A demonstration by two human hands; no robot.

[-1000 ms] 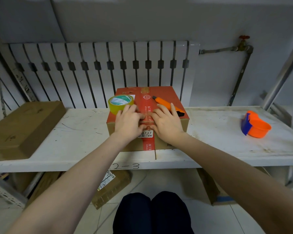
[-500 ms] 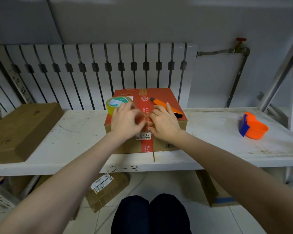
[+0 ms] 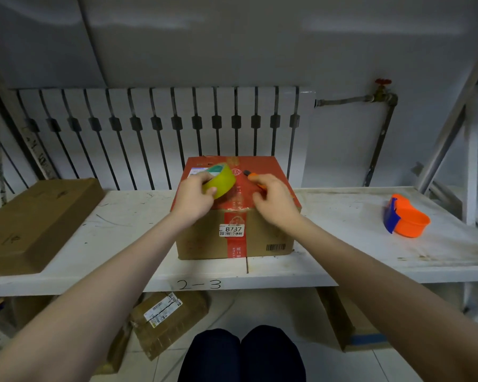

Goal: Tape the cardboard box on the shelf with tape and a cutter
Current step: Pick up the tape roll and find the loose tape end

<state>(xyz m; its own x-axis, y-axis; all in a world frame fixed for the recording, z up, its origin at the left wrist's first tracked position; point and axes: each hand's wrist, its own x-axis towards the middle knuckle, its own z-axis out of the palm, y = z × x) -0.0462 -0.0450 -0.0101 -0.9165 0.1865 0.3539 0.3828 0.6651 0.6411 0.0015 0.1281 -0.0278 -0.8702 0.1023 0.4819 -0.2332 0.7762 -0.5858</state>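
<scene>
A cardboard box with a red top and a red strip down its front stands on the white shelf. My left hand grips a yellow roll of tape, tilted and lifted off the box top. My right hand lies over an orange cutter on the box top; only the cutter's dark tip and a bit of orange show past my fingers, and I cannot tell whether the fingers grip it.
A flat brown box lies at the shelf's left end. An orange and blue tape dispenser sits at the right. A white radiator stands behind the shelf. More boxes lie on the floor below.
Both hands have left the front seam of the box. The left hand has picked up and tilted the tape roll. The right hand has moved onto the cutter.
</scene>
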